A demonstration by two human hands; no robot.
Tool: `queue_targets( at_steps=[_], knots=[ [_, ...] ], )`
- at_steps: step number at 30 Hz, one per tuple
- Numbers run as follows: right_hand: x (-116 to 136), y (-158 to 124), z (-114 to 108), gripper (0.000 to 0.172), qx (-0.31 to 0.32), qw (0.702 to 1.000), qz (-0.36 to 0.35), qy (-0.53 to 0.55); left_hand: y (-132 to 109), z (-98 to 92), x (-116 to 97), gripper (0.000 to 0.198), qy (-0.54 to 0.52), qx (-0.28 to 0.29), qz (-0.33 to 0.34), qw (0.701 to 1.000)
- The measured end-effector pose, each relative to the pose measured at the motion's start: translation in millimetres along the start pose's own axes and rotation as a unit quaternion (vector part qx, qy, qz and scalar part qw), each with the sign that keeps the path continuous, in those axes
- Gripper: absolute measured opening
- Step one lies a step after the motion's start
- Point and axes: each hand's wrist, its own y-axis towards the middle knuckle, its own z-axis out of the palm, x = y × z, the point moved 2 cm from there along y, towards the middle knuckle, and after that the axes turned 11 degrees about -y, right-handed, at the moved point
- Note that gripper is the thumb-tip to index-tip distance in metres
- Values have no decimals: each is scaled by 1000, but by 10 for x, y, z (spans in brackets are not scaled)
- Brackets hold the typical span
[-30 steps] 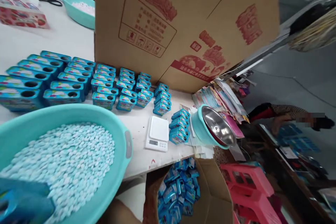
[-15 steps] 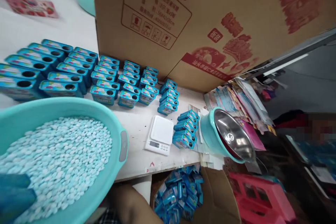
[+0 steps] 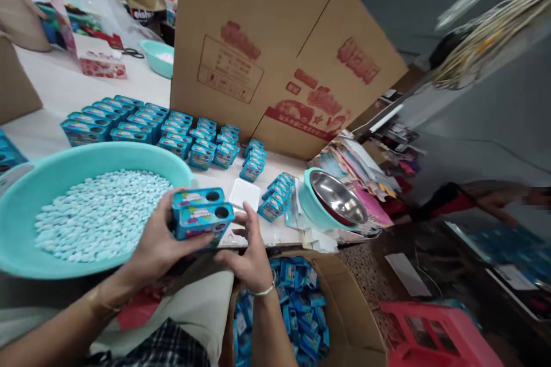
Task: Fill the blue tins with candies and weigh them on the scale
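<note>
My left hand (image 3: pixel 161 243) grips two blue printed plastic boxes (image 3: pixel 204 221) side by side, each with a dark round hole in its top. They are held upright at the tub's right edge, in front of the white scale (image 3: pixel 244 194). My right hand (image 3: pixel 249 252) is open just to their right, thumb and fingers spread; whether a fingertip touches the nearer box is unclear. On the left, a turquoise tub (image 3: pixel 19 206) contains many small pale-blue and white tablets (image 3: pixel 103 215). Rows of similar blue boxes (image 3: pixel 172 137) stand behind it on the table.
Below my right arm, an open carton (image 3: pixel 353 309) holds a heap of blue boxes. A large cardboard box (image 3: pixel 267 28) stands at the back. Right of the scale are more blue boxes and a steel bowl (image 3: pixel 338 195) in a turquoise basin. A red plastic stool (image 3: pixel 439 332) is lower right.
The two blue boxes have gone from over the tub's lower left to its right edge, near the scale. Both hands are now in view. The camera view has shifted.
</note>
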Motion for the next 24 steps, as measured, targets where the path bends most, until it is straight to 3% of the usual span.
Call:
queue_targets(
  at_steps=[2, 5, 9, 13, 16, 20, 24],
  knots=[
    [74, 37, -120, 126, -20, 997, -40, -62, 9, 260, 152, 82, -4, 34, -10, 999],
    [32, 126, -146, 113, -15, 989, -85, -119, 50, 395, 449, 77, 28, 56, -6, 998],
    [-242, 259, -105, 77, -33, 993, -69, -87, 190, 316, 905, 76, 42, 55, 4, 998],
    [-556, 420, -119, 68, -20, 999, 32, -34, 327, 246, 1316, 63, 24, -19, -13, 999],
    [-710, 619, -306, 63, -3, 997, 81, -10, 333, 184, 1558, 54, 62, -87, -24, 994],
    [-848, 1037, -638, 53, -35, 995, 65, -65, 244, 98, 1778, 50, 135, -104, -9, 985],
    [-1049, 1444, -643, 38, -18, 989, 29, -145, 232, 126, 1880, 44, 133, -97, 33, 986]
  ],
)
